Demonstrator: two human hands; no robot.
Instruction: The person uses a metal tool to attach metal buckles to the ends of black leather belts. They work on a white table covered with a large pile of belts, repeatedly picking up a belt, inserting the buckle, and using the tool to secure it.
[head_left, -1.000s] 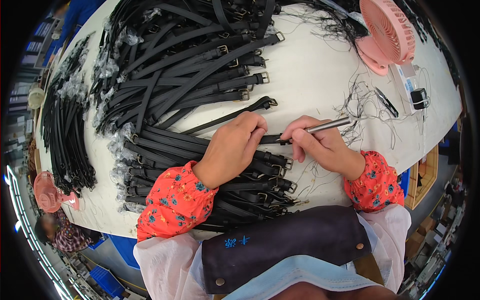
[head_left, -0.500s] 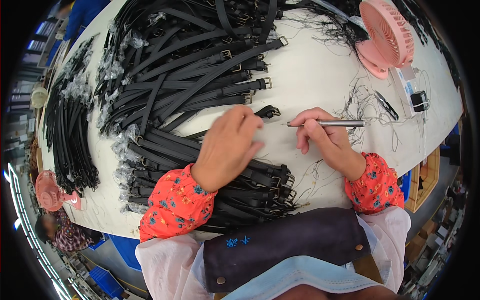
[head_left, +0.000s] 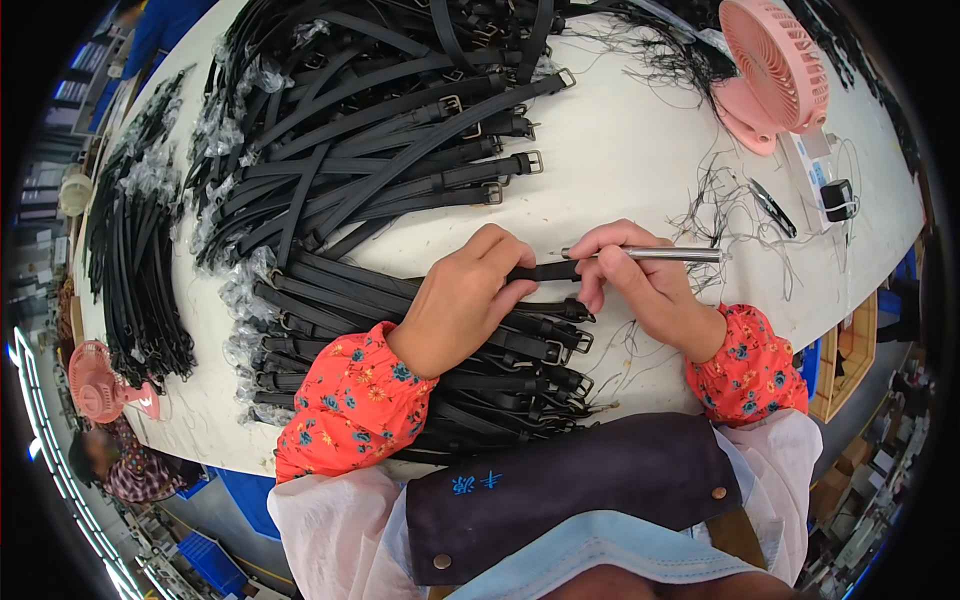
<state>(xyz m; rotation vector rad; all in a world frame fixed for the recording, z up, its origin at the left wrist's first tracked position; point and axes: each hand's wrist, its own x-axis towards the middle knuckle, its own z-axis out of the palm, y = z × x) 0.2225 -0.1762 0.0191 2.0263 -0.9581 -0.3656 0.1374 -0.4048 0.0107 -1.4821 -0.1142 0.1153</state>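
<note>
- The left hand (head_left: 462,305) has its fingers curled, thumb and fingertips pinched shut on the end of a flat black strap (head_left: 545,270); the strap is smooth, matte and narrow, and its free end runs right to the other hand.
- The right hand (head_left: 640,285) is closed round a thin, shiny metal tool (head_left: 650,254), a straight rod like a pen; the tool lies nearly level, its tip pointing left just above the strap's end, its far end reaching past the knuckles to the right; the lower fingers touch the strap.
- The strap is held just above the table, over the top edge of a stack (head_left: 420,360) of like black straps with small metal buckles, which lies under the left wrist.
- Both sleeves are red-orange cloth with a small flower print.
- The table (head_left: 620,160) is white and smooth; loose black threads (head_left: 720,205) lie scattered just right of the right hand.
- A larger heap (head_left: 370,130) of buckled black straps, some in crinkled clear plastic, fills the far left of the table.
- A pink round fan (head_left: 775,70) with a grille stands at the far right, well apart from the hands.
</note>
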